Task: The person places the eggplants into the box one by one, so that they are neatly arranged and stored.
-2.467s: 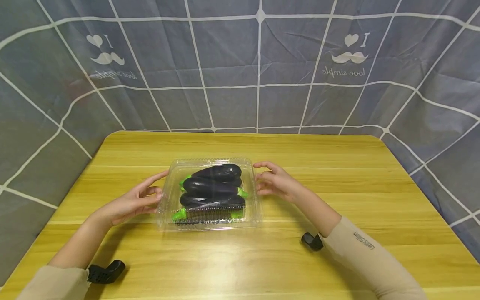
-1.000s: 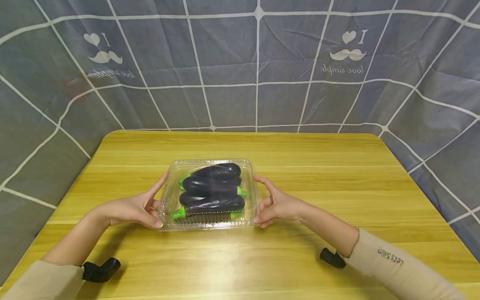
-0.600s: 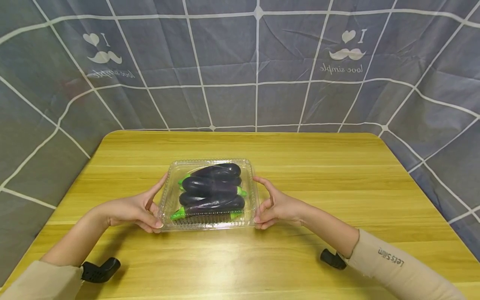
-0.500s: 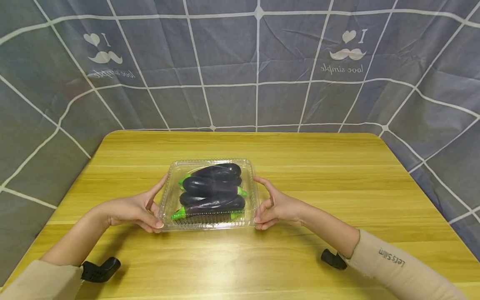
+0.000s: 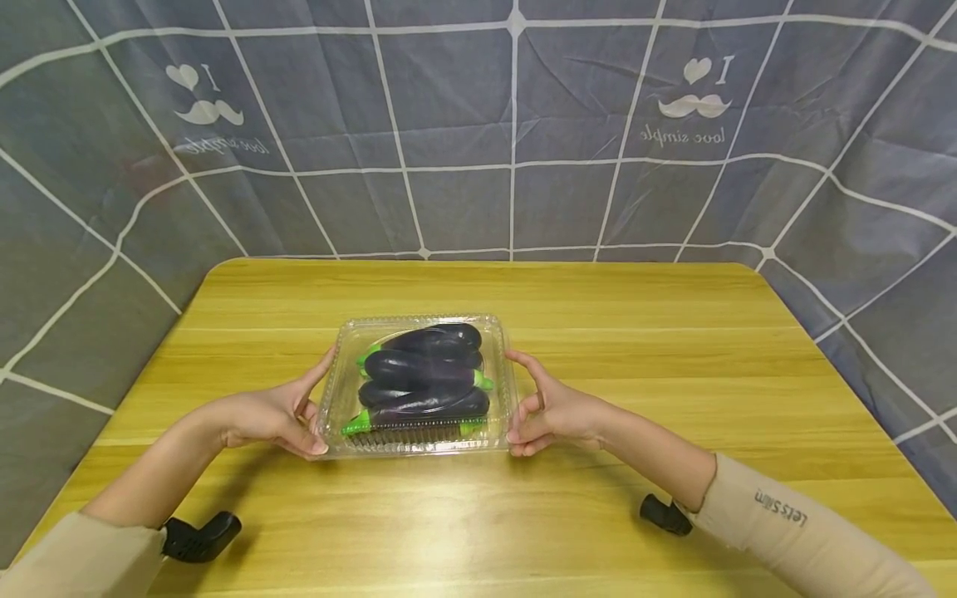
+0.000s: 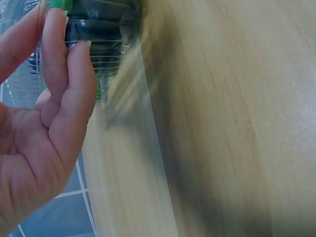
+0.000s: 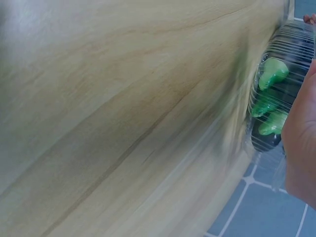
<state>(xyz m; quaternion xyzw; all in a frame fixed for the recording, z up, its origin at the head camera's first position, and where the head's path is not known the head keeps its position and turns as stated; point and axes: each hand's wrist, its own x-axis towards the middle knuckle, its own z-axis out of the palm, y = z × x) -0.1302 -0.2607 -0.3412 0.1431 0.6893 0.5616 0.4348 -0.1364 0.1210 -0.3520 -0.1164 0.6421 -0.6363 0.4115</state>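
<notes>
A clear plastic clamshell container (image 5: 340,390) with a ribbed rim holds several dark purple eggplants (image 5: 422,370) with green stems. It is closed and at the middle of the wooden table. My left hand (image 5: 272,419) grips its left side, thumb at the front corner and a finger stretched along the edge. On the opposite side my right hand (image 5: 561,415) holds it the same way. In the left wrist view, fingers (image 6: 81,94) of that hand curl against the container's side. Green stems (image 7: 273,73) show through the ribbed wall in the right wrist view.
The light wooden table (image 5: 635,332) extends on all sides of the container. A grey curtain (image 5: 463,124) with white grid lines hangs behind and beside it. Black wrist mounts (image 5: 202,538) show below both forearms.
Compared with 2.5 seconds ago, both hands have moved from loosely beside the container to gripping its sides, thumbs at the front corners. The container has stayed almost in place. Little differs over the last second.
</notes>
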